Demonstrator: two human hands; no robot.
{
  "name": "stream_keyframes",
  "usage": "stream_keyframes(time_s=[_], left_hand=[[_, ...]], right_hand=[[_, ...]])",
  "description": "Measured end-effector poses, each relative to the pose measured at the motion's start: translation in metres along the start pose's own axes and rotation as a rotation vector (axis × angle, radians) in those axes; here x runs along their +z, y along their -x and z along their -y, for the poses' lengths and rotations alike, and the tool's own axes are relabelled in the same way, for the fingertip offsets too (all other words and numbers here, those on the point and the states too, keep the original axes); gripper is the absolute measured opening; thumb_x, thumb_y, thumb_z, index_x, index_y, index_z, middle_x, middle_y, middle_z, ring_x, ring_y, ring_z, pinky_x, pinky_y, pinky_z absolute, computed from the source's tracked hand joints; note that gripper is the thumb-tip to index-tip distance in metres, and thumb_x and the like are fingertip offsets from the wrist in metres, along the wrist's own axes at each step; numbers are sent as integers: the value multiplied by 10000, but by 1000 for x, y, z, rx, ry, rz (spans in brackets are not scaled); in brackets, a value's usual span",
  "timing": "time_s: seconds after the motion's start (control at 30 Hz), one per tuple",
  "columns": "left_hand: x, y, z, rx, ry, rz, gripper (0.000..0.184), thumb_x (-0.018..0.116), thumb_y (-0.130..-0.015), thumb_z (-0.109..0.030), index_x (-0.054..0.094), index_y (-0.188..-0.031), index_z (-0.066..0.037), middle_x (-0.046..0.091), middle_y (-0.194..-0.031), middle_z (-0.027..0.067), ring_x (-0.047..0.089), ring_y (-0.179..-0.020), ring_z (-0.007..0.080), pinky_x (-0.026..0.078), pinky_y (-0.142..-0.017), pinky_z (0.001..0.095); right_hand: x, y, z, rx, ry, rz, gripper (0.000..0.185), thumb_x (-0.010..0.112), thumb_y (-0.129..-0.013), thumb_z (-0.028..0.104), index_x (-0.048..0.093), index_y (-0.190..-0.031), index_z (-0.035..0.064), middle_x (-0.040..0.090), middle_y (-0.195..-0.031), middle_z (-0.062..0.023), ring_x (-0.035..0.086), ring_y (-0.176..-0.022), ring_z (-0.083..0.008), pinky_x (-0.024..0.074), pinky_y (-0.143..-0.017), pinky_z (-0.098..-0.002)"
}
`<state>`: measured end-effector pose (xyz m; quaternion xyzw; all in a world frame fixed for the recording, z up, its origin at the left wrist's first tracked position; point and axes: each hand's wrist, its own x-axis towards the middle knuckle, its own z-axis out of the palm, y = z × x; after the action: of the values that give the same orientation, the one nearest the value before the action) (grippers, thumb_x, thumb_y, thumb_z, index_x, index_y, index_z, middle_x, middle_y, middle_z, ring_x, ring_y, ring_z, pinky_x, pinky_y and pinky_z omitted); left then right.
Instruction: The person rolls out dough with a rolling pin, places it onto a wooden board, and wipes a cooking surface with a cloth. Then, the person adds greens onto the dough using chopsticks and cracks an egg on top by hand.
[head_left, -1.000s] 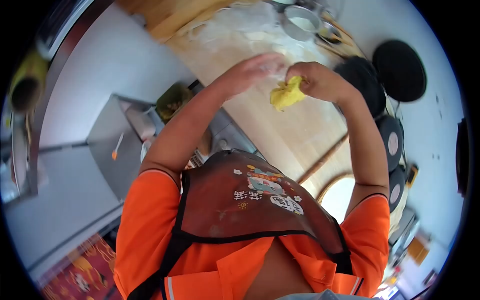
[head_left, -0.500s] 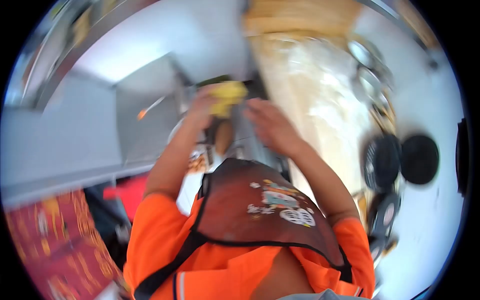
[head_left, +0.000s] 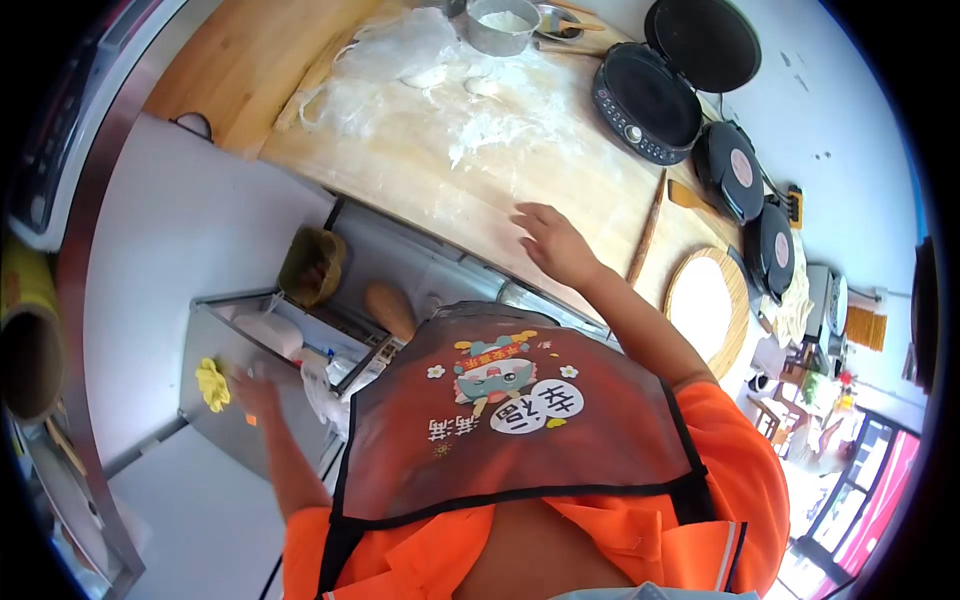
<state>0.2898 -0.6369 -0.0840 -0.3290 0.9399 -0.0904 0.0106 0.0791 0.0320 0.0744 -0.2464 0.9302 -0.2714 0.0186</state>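
My left hand (head_left: 257, 393) is smeared by motion over a grey metal surface at the lower left, so its fingers cannot be made out. Just left of it, a crumpled yellow cloth (head_left: 212, 385) shows with a visible gap from the hand. A small orange-tipped item (head_left: 251, 420) shows close below the same hand. My right hand (head_left: 560, 248), fingers stretched out and apart, holds nothing at the front edge of a floured wooden worktop (head_left: 440, 195). To its right lies a wooden rolling pin (head_left: 648, 228).
Dough pieces (head_left: 482, 86), plastic film (head_left: 390, 50) and a metal bowl (head_left: 502, 28) sit at the back of the worktop. An open electric griddle (head_left: 650, 100) and closed ones (head_left: 730, 170) line the right wall. A round wooden board (head_left: 735, 310) carries a white disc. Below stands a bin (head_left: 312, 265).
My view has swung toward the worktop. The yellow cloth, earlier at my left hand, now sits apart from it on the left. My right hand is now at the worktop's edge.
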Motion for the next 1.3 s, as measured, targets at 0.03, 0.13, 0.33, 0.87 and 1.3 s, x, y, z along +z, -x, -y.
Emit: stream_keyframes(time_s=[0.03, 0.13, 0.33, 0.87, 1.3], left_hand=[[7, 23, -7, -66, 35, 83, 761, 519, -973, -566, 339, -1536, -86, 328, -1593, 187, 346, -1445, 402, 349, -1129, 568], [-47, 79, -70, -325, 257, 341, 761, 407, -1004, -605, 326, -1541, -73, 278, -1616, 194, 285, -1478, 397, 288, -1114, 671], [9, 4, 31, -380, 98, 419, 733, 342, -1024, -591, 360, -1527, -58, 279, -1618, 194, 286, -1482, 383, 274, -1099, 694], [-152, -49, -538, 1147, 905, -23, 713, 634, -954, -218, 294, -1541, 2, 295, -1584, 276, 253, -1480, 443, 223, -1211, 494], [-157, -91, -704, 1155, 1001, 7, 378, 643, -936, -145, 602, -1302, -59, 645, -1268, 152, 590, -1211, 281, 443, -1046, 367]], right_hand=[[-2, 16, -5, 67, 6, -25, 362, 647, -895, 128, 623, -1248, 50, 578, -1340, -162, 544, -1231, -352, 455, -1047, -437], [-1, 63, -8, 213, 45, -60, 351, 654, -899, 124, 625, -1241, 54, 583, -1325, -161, 551, -1216, -355, 467, -1033, -432], [13, 97, -14, 282, 80, -138, 294, 642, -918, 139, 635, -1196, 44, 598, -1284, -149, 577, -1168, -349, 485, -999, -429], [17, 101, -38, 338, 25, -403, 458, 623, -920, 123, 532, -1356, 17, 511, -1424, -183, 507, -1289, -379, 421, -1089, -445], [-5, 60, -93, 386, -175, -487, 527, 620, -905, 109, 505, -1412, 20, 487, -1458, -202, 479, -1314, -399, 395, -1111, -444]])
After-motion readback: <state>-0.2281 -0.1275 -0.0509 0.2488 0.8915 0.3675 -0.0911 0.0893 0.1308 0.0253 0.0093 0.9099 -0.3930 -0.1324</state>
